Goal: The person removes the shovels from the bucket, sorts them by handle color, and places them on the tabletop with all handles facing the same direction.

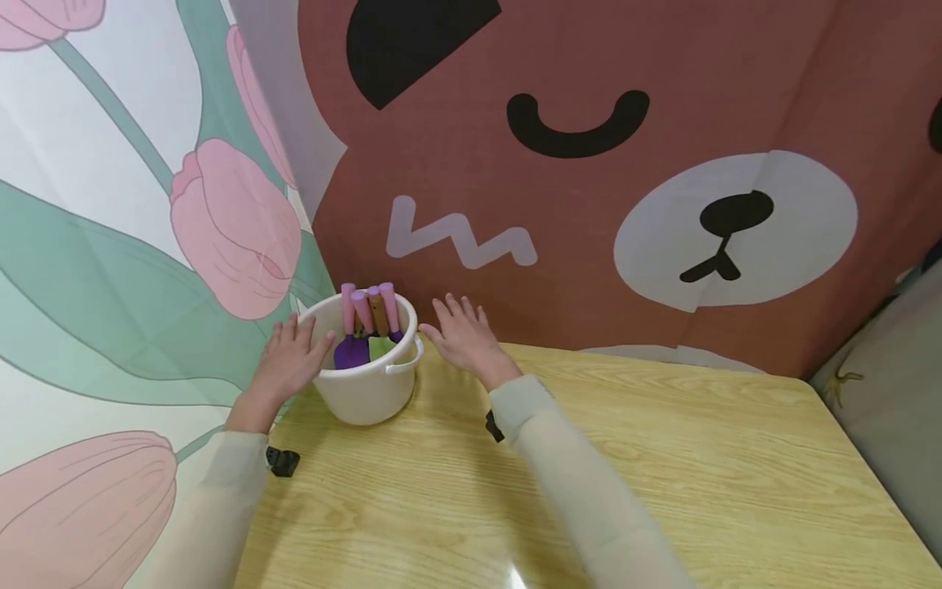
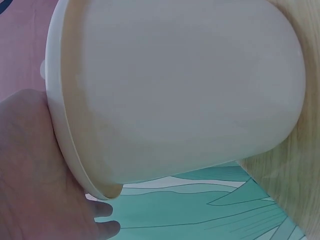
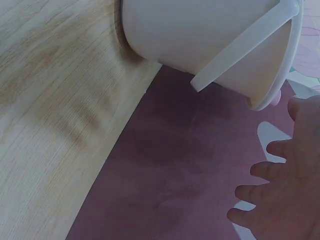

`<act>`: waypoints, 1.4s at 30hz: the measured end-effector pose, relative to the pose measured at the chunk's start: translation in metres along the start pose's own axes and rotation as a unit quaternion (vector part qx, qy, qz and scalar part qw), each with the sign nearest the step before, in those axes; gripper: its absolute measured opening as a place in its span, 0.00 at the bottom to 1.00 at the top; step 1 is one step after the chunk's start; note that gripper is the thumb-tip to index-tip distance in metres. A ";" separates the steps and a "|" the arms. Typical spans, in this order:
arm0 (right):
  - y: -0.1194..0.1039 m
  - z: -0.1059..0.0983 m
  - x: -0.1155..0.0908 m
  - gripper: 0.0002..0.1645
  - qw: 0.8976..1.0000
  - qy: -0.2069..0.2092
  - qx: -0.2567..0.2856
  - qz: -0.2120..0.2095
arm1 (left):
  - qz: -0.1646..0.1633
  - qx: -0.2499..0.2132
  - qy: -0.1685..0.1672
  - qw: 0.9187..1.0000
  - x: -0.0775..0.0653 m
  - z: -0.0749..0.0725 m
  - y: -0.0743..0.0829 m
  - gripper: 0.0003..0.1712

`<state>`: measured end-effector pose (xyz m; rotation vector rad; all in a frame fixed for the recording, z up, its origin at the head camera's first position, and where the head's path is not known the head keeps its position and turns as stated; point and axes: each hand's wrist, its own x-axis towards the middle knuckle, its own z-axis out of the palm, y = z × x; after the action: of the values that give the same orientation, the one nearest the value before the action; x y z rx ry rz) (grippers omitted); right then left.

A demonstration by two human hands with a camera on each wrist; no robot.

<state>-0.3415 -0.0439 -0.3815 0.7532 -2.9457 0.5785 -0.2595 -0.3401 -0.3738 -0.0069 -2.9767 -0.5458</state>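
Observation:
A white bucket (image 1: 364, 393) stands upright on the wooden table in the back left corner. Inside it are several tools with pink handles (image 1: 348, 309), a purple blade (image 1: 352, 352) and a green piece (image 1: 380, 348). My left hand (image 1: 289, 358) is at the bucket's left rim, fingers spread and straight, right beside the rim in the left wrist view. To the right of the bucket, my right hand (image 1: 465, 335) hovers with fingers extended, holding nothing. The bucket's white handle (image 3: 245, 45) hangs down on the side facing that hand.
The light wooden table (image 1: 662, 458) stretches to the right and front. Behind it hangs a brown cloth with a bear face (image 1: 574, 245); a tulip-patterned cloth (image 1: 235, 229) covers the left side. Grey fabric (image 1: 890, 384) lies beyond the table's right edge.

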 end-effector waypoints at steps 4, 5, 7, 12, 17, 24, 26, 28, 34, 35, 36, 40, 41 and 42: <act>-0.007 0.001 0.005 0.42 1.000 -0.009 -0.005 -0.002 | 0.001 -0.003 -0.010 1.000 0.003 0.000 -0.003 0.51; -0.008 0.002 0.006 0.42 1.000 -0.012 -0.005 -0.002 | 0.001 -0.004 -0.013 1.000 0.003 0.000 -0.003 0.51; -0.011 0.002 0.007 0.42 1.000 -0.018 -0.005 -0.003 | 0.000 -0.007 -0.019 1.000 0.004 0.000 -0.004 0.52; -0.019 0.005 0.012 0.42 1.000 -0.023 -0.006 -0.014 | -0.007 -0.015 -0.030 0.999 0.006 -0.002 -0.005 0.52; -0.027 0.009 0.017 0.42 0.999 -0.028 -0.019 -0.021 | -0.011 -0.017 -0.038 0.999 0.008 -0.003 -0.007 0.51; -0.041 0.014 0.022 0.42 0.999 -0.039 -0.005 -0.036 | -0.013 -0.014 -0.045 0.999 0.007 -0.001 -0.009 0.52; -0.043 0.016 0.022 0.42 0.998 -0.043 -0.001 -0.041 | -0.012 -0.011 -0.046 0.999 0.006 -0.001 -0.008 0.53; -0.045 0.017 0.022 0.41 0.998 -0.047 -0.002 -0.042 | -0.013 -0.011 -0.049 0.999 0.005 -0.001 -0.007 0.53; -0.045 0.023 0.023 0.38 0.998 -0.048 -0.014 -0.044 | -0.017 -0.009 -0.055 0.998 0.004 -0.001 -0.006 0.52; -0.044 0.023 0.023 0.38 0.998 -0.046 -0.017 -0.047 | -0.018 -0.008 -0.055 0.998 0.004 -0.002 -0.007 0.52; -0.044 0.024 0.023 0.38 0.998 -0.043 -0.018 -0.050 | -0.020 -0.007 -0.056 0.998 0.004 -0.002 -0.006 0.53; -0.042 0.023 0.023 0.39 0.997 -0.040 -0.012 -0.061 | -0.021 -0.002 -0.056 0.998 0.004 -0.002 -0.006 0.55; -0.041 0.022 0.023 0.39 0.997 -0.042 -0.009 -0.061 | -0.020 -0.001 -0.056 0.998 0.004 -0.002 -0.006 0.55; -0.040 0.022 0.023 0.39 0.997 -0.042 -0.007 -0.062 | -0.019 0.000 -0.056 0.998 0.004 -0.003 -0.005 0.55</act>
<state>-0.3417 -0.0952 -0.3846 0.9748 -2.9470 0.5273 -0.2632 -0.3458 -0.3728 0.0191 -3.0916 -0.5672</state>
